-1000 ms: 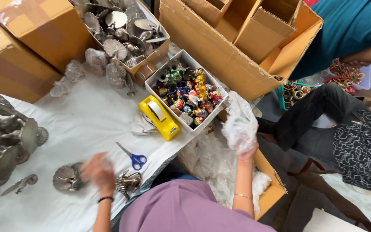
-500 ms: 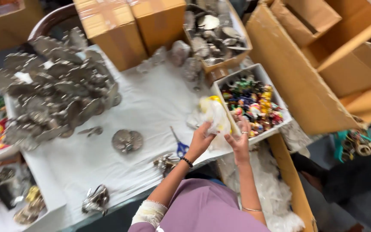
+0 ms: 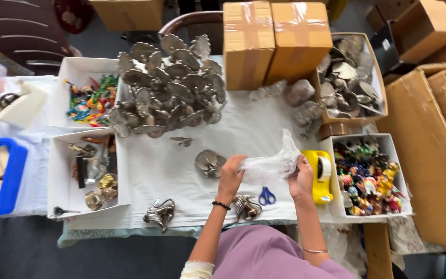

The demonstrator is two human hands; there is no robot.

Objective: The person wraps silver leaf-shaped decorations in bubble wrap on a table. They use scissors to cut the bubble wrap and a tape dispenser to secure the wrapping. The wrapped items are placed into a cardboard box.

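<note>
Now both hands, left (image 3: 232,174) and right (image 3: 301,178), hold the plastic wrap (image 3: 270,164) stretched at frame centre, having carried it leftward off the yellow tape dispenser (image 3: 319,175).

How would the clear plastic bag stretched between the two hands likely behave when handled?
The clear plastic bag is probably floppy: it crumples and peaks between the left hand and right hand. Probably very light, as fingertips alone hold it up. It may be slippery and tear easily, since it looks thin and see-through.

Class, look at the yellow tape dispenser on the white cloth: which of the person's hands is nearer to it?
Right. The right hand sits directly beside the yellow tape dispenser, gripping the clear plastic bag; the left hand holds the bag's far end, further away.
</note>
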